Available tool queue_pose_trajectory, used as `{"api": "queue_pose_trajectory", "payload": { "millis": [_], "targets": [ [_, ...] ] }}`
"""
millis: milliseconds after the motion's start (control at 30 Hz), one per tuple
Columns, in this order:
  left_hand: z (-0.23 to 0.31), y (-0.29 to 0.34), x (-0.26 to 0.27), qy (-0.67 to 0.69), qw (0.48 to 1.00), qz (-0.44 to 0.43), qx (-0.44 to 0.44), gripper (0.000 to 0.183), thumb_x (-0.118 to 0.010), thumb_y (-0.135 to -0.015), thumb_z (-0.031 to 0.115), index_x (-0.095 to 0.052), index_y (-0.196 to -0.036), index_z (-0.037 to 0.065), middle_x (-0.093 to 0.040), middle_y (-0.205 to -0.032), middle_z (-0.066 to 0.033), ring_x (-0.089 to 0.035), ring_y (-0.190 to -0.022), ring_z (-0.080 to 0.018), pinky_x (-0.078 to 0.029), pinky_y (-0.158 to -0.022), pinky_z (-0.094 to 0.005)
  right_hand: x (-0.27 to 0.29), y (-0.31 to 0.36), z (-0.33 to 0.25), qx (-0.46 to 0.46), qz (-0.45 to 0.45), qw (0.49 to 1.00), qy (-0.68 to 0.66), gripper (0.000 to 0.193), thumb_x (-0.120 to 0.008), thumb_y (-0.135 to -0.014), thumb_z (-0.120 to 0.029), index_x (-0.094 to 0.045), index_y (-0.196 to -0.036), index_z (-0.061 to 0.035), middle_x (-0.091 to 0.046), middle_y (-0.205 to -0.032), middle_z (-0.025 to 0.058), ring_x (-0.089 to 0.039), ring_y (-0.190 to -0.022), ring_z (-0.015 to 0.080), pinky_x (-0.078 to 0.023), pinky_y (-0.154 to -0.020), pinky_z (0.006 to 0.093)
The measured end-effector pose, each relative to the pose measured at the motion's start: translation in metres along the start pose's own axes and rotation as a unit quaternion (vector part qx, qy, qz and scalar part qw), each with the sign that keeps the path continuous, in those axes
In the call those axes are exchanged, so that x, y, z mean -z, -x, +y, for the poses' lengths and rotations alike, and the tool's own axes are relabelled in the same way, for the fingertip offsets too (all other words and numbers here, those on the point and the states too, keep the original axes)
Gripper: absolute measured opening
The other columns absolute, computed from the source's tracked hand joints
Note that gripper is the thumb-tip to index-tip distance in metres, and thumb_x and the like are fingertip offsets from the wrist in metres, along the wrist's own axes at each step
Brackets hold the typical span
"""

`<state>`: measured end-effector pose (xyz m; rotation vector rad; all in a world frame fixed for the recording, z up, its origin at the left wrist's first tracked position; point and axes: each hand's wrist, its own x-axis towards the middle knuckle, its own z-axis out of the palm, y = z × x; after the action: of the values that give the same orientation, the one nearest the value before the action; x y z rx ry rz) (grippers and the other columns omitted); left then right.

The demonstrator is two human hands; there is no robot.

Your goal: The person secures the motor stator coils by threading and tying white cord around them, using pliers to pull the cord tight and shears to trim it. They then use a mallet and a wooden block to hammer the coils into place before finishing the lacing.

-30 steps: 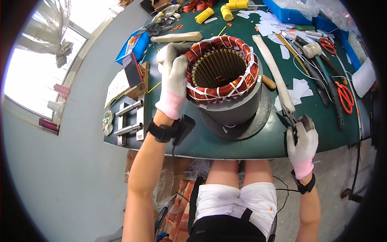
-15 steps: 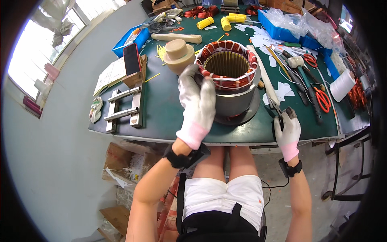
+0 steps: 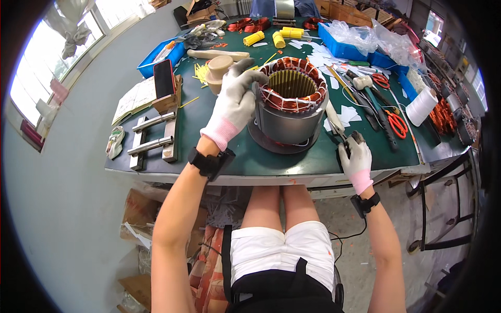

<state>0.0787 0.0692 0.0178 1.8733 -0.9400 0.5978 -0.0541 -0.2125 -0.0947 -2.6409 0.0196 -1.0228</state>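
A motor stator stands upright on the table, its copper winding laced with white cord around the top. My left hand, in a white glove with a pink cuff, is at the stator's upper left. Its fingers are apart, and the forward ones reach the winding's edge. Right of the stator, my gloved right hand is closed around a dark scissors-like tool, low over the table's front. The palm hides most of the tool. Its tip lies by the near end of a pale flat stick.
A tan stepped cylinder and a wooden mallet lie beyond my left hand. At left are a phone and a metal-bar stand. Red scissors, a hammer and a white thread cone are at right.
My left hand has shifted up and left along the stator's rim, its fingers now higher. My right hand keeps the same tool. The whole view has shifted a little.
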Motion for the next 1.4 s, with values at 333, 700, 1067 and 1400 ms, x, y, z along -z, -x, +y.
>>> {"api": "queue_pose_trajectory", "payload": {
  "millis": [333, 700, 1067, 1400],
  "targets": [
    [-0.009, -0.019, -0.018, -0.162, 0.979, -0.074, -0.102, 0.028, -0.049, -0.068, -0.008, -0.059, -0.088, 0.007, -0.056, -0.117, -0.0121, -0.045, -0.115, -0.0365, -0.04, -0.095, -0.0437, -0.002, -0.007, 0.004, -0.013, -0.035, 0.999, -0.009, 0.018, -0.063, -0.078, -0.018, -0.054, -0.074, -0.0035, -0.054, -0.077, 0.0156, -0.055, -0.077, 0.0365, -0.044, -0.066, 0.0452],
    [0.004, 0.011, -0.04, -0.086, 0.996, 0.021, -0.027, 0.02, -0.053, -0.059, -0.005, -0.054, -0.074, 0.007, -0.054, -0.111, -0.0147, -0.042, -0.116, -0.0438, -0.035, -0.096, -0.0502, -0.003, -0.05, 0.041, -0.069, -0.226, 0.971, 0.035, 0.026, -0.066, -0.077, -0.027, -0.057, -0.087, -0.0045, -0.058, -0.082, 0.0177, -0.057, -0.078, 0.0383, -0.047, -0.067, 0.0451],
    [0.026, 0.001, -0.008, 0.024, 0.985, -0.061, 0.159, 0.032, -0.049, -0.067, -0.009, -0.062, -0.092, 0.007, -0.051, -0.122, -0.0186, -0.042, -0.122, -0.0411, -0.034, -0.101, -0.0495, -0.011, -0.066, 0.044, -0.035, -0.292, 0.954, 0.06, 0.025, -0.066, -0.076, -0.02, -0.055, -0.091, -0.0028, -0.058, -0.1, 0.0213, -0.057, -0.087, 0.0383, -0.05, -0.07, 0.0436],
    [-0.097, -0.097, 0.037, -0.343, 0.827, -0.277, 0.349, 0.059, -0.07, -0.073, 0.037, -0.052, -0.127, 0.022, -0.044, -0.13, -0.021, -0.06, -0.1, -0.0388, -0.052, -0.082, -0.0439, 0.007, -0.167, 0.018, -0.202, -0.374, 0.898, 0.108, 0.04, -0.065, -0.077, -0.035, -0.057, -0.111, -0.0151, -0.064, -0.094, 0.0155, -0.049, -0.108, 0.041, -0.043, -0.086, 0.0518]
  ]
}}
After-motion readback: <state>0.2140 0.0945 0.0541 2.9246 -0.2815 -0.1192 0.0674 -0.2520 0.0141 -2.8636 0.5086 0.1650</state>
